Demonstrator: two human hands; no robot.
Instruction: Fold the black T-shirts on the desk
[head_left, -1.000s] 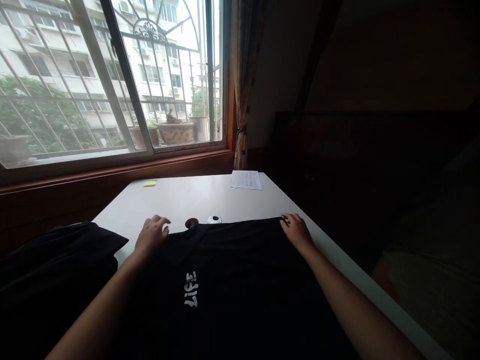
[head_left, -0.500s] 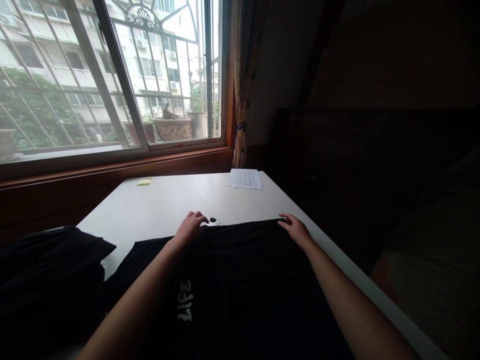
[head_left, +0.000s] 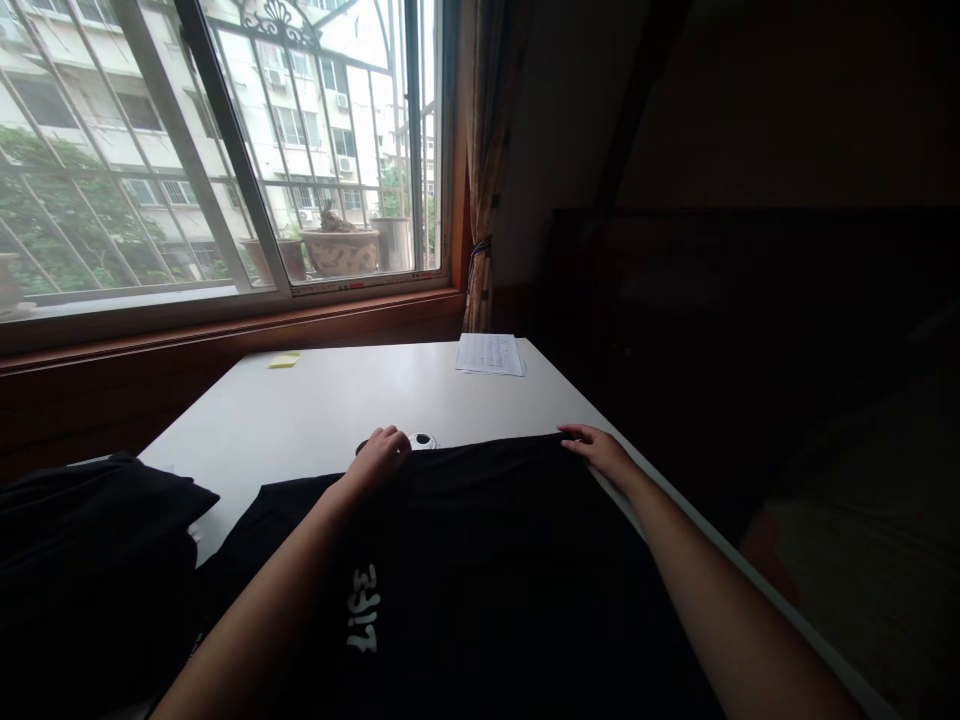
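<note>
On the white counter (head_left: pixel 322 400), black garment (head_left: pixel 487 560) lies spread at near side. Right hand (head_left: pixel 602 453) has fingers pinching its far right corner; left hand (head_left: pixel 379 456) bends fingers at far edge, whether pinching I cannot tell.

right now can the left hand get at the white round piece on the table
Likely yes: the white round piece shows right beside the left hand, with nothing visible between them. The hand is at the black cloth's edge, so it might have to leave that first.
</note>
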